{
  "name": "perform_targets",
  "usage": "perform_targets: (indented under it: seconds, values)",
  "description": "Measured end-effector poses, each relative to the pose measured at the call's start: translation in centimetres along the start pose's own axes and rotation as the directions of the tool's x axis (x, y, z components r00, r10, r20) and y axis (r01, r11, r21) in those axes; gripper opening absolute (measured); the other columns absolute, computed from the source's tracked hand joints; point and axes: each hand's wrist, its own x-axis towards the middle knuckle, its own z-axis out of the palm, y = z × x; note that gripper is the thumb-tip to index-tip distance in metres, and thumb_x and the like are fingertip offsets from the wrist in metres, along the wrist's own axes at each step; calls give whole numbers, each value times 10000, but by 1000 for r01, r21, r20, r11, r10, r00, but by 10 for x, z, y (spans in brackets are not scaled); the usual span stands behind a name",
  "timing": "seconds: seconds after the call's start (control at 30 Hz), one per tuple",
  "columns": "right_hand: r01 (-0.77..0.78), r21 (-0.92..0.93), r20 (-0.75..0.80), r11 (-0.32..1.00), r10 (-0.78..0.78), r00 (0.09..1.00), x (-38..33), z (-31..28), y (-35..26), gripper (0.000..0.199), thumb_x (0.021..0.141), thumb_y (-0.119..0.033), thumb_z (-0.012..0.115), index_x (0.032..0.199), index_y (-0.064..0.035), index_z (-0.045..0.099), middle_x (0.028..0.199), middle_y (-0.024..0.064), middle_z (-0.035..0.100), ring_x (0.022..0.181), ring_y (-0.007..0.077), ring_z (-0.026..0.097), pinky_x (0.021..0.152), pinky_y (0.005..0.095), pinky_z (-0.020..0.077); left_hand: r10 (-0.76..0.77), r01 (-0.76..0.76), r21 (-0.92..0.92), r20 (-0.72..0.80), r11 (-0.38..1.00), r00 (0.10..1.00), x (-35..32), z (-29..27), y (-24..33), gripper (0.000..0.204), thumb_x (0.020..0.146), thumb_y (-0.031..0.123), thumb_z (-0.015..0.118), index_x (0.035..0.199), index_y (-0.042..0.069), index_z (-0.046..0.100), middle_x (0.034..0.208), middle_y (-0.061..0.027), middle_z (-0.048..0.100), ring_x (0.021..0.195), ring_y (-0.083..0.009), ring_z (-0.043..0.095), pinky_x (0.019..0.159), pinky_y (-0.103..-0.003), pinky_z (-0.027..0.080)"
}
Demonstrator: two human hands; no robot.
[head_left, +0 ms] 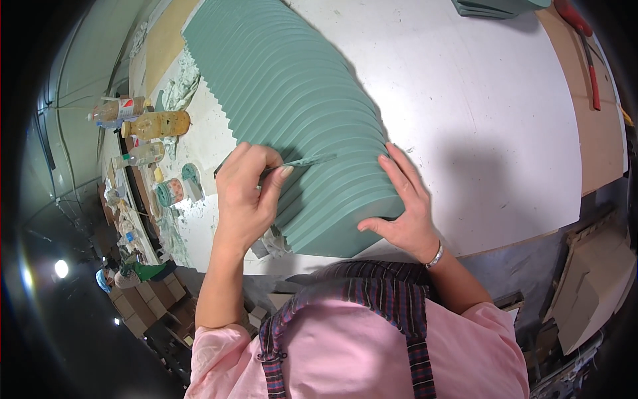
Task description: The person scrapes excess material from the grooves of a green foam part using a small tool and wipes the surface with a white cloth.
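A long row of overlapping curved green sheets [312,100] runs across the white table, from the far left toward me. My left hand [249,189] is closed in a pinch around a thin, green-smeared tool [309,161], perhaps a spatula or brush. Its tip lies at the surface of the sheets, and its dark rear end pokes out behind my fist. My right hand [409,216] rests against the right edge of the nearest sheets, fingers stretched out and thumb apart on the near sheet. Whether its fingertips reach under the edge is hidden.
Along the table's left side stand a bottle of yellowish liquid [156,125], a clear bottle [143,155], a green-smeared jar [170,192] and a crumpled cloth [181,83]. More green pieces [500,6] and a red-handled tool [591,66] lie far right. Cardboard [591,286] leans below the table.
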Motion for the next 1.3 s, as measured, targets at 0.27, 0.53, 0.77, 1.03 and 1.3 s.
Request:
perform_targets:
  seconds: [0.27, 0.53, 0.77, 1.03, 1.3]
  values:
    - [7, 1, 0, 1000, -7, 1000, 0, 0, 1, 1006, 513, -372, 956, 1396, -87, 568, 1505, 211, 463, 1299, 397, 545, 1046, 448, 491, -10, 9, 18, 65, 1000, 998, 15, -7, 5, 155, 840, 25, 719, 818, -10, 569, 734, -92, 561, 649, -229, 521, 601, -331, 423]
    - [7, 9, -3, 1000, -7, 1000, -1, 1, 3, 1014, 510, -372, 957, 1403, -99, 564, 1507, 208, 462, 1303, 393, 542, 1053, 449, 486, 13, -16, 37, 93, 999, 996, 25, -9, 9, 154, 795, 28, 746, 806, 22, 593, 661, -97, 524, 604, -266, 502, 558, -372, 402]
    - [6, 13, -5, 1000, -6, 1000, -1, 1, 2, 1025, 504, -360, 960, 1410, -100, 557, 1508, 209, 460, 1307, 393, 540, 1050, 449, 490, -6, 7, -9, 92, 1000, 996, 28, -11, 8, 151, 798, 35, 751, 818, 22, 602, 677, -100, 533, 606, -261, 503, 562, -365, 407]
    - [-2, 2, -1, 1000, 2, 1000, -1, 0, 2, 1023, 507, -363, 958, 1410, -99, 556, 1507, 204, 463, 1299, 391, 548, 1043, 449, 497, -13, 10, 21, 140, 1000, 990, 34, -11, 10, 179, 809, 39, 737, 810, -10, 566, 728, -102, 548, 650, -236, 506, 604, -332, 414]
    - [21, -15, -9, 1000, -21, 1000, -1, 0, 3, 1025, 509, -400, 950, 1408, -104, 557, 1498, 200, 476, 1272, 389, 572, 1024, 445, 510, -60, 66, -34, 158, 997, 986, 34, -18, 5, 185, 813, 34, 741, 812, -17, 563, 726, -79, 531, 656, -198, 485, 601, -314, 396]
